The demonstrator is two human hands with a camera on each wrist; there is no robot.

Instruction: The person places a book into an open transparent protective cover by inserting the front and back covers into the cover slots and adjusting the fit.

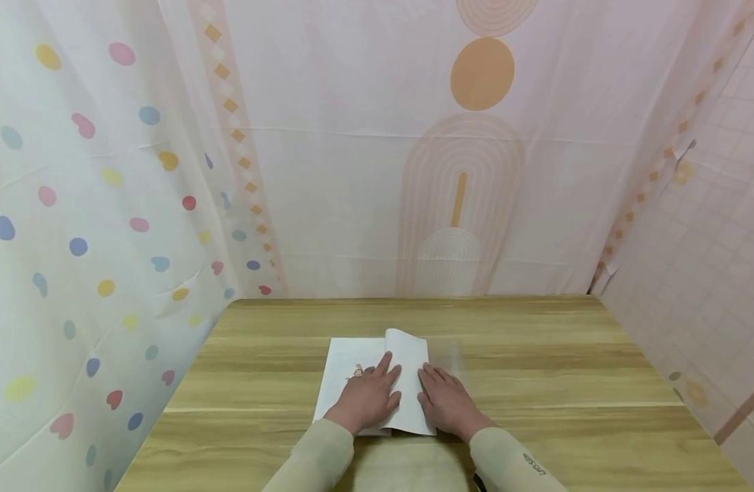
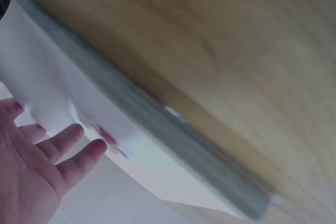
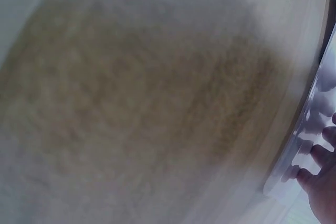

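Right-wrist view of table [image 3: 147, 87] blurred

Booklet [image 1: 377, 383] on table [image 1: 536, 383] — hands atop.

Both arms wear long sleeves of a pale beige-green, soft-looking fabric: left sleeve [image 1: 318, 454], right sleeve [image 1: 512, 461], each ending in a plain cuff at the wrist. Right sleeve carries a small dark printed marking [image 1: 534, 465] on the forearm, lettering too small to read; a short dark strap or edge [image 1: 477, 482] shows beside its inner side. Left hand [image 1: 367, 396] and right hand [image 1: 448, 403] are bare, no rings, watch or gloves visible.
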